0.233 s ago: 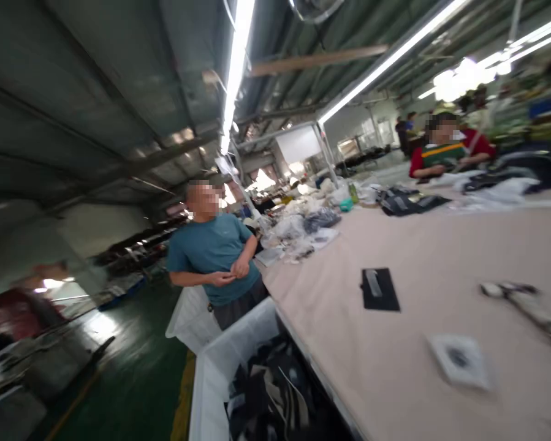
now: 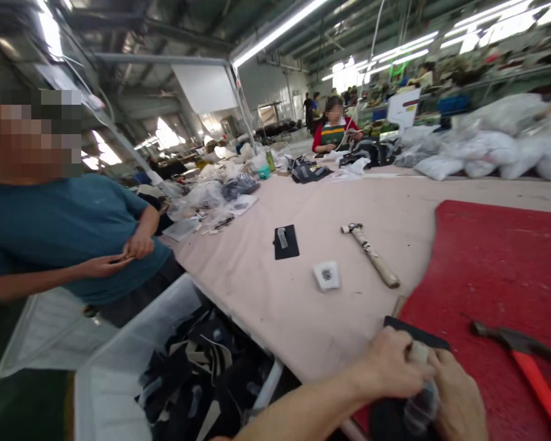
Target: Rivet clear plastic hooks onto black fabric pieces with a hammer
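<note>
My left hand (image 2: 392,361) is closed, its fingers pinching a clear plastic piece (image 2: 422,407) above a black fabric panel (image 2: 385,419). Against it from the other side presses my right hand (image 2: 459,395), also closed on the plastic; its fingertips are partly hidden. The black panel lies under both hands at the left edge of a red mat (image 2: 500,257). To the right on the mat rests a claw hammer (image 2: 526,361) with an orange-red handle. Beyond my hands lie another hammer (image 2: 371,254) with a wrapped handle, a small white tray (image 2: 326,276) holding dark bits, and a black piece with a clear strip (image 2: 286,242).
A white bin (image 2: 95,380) of black pieces stands against the edge of the pink-covered table (image 2: 266,294). On the left a person in a teal shirt (image 2: 73,233) stands close. Plastic bags (image 2: 500,147) pile up along the back; a person in red (image 2: 334,135) sits there.
The view has swung right and down. My hands, the red mat and the orange-handled hammer have come into view; the teal-shirted person now appears nearer, at the left edge.
</note>
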The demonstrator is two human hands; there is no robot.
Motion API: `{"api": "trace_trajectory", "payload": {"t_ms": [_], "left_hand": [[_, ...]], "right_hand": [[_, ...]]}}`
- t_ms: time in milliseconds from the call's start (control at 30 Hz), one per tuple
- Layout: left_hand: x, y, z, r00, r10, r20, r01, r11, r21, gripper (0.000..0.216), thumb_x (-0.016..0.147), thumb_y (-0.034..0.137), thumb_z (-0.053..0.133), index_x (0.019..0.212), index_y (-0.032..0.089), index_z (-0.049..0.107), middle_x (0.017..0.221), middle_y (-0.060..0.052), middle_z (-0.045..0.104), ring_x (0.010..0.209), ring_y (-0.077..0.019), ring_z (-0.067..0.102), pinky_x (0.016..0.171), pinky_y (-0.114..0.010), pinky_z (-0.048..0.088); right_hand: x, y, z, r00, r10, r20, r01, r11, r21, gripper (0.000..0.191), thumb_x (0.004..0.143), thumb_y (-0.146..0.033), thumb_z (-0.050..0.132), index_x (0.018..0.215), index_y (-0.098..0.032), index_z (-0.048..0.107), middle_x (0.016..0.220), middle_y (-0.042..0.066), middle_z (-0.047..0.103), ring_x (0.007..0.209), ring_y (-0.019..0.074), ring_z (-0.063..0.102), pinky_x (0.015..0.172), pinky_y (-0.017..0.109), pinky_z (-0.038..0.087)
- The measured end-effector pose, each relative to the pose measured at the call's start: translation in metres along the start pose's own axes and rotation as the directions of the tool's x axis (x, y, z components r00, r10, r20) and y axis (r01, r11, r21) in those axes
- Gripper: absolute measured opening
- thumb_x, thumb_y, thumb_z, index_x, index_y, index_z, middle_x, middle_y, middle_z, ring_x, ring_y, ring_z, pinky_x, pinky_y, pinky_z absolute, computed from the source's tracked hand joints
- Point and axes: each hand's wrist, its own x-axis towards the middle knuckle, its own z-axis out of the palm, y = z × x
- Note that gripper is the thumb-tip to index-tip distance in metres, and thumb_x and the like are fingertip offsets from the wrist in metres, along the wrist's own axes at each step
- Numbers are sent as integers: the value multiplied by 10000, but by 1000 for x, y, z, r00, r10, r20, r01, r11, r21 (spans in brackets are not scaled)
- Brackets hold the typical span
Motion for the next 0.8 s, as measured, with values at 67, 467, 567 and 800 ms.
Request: {"api": "trace_trajectory", "payload": {"t_ms": [67, 467, 567, 800], "left_hand": [[-17, -14, 8, 996, -84, 0, 84, 996, -20, 283, 732, 319, 700, 974, 180, 658, 955, -87, 665, 870, -239, 595, 819, -374, 501], [-45, -11, -7, 960, -67, -273, -8, 964, -266, 172, 776, 250, 639, 927, 204, 571, 894, -61, 625, 822, -207, 583, 777, -335, 485], [-40, 1, -61, 885, 48, -464, -245, 894, -375, 162, 776, 227, 659, 799, 195, 502, 701, 25, 489, 626, -116, 455, 602, -236, 421], [-2, -19, -250, 672, 173, -720, -315, 947, -66, 150, 817, 252, 678, 851, 159, 565, 721, 2, 585, 659, -122, 560, 643, -224, 484]], "right_hand": [[-5, 9, 2, 999, -23, 37, 25, 998, -64, 310, 914, -165, 410, 1116, -166, 646, 937, 85, 633, 702, 171, 616, 561, 284, 455], [34, -17, -19, 997, -9, 70, 6, 999, 39, 347, 890, -247, 379, 1106, -206, 647, 1014, 69, 692, 676, 186, 648, 556, 292, 479], [51, -46, -27, 1000, 11, -14, -8, 987, 159, 364, 935, -405, 415, 1165, -197, 604, 1010, 76, 684, 784, 208, 663, 667, 321, 519], [45, -53, -23, 1000, 19, -14, -18, 999, 47, 448, 956, -524, 383, 1108, -172, 615, 1042, 113, 667, 876, 279, 653, 722, 397, 515]]}}
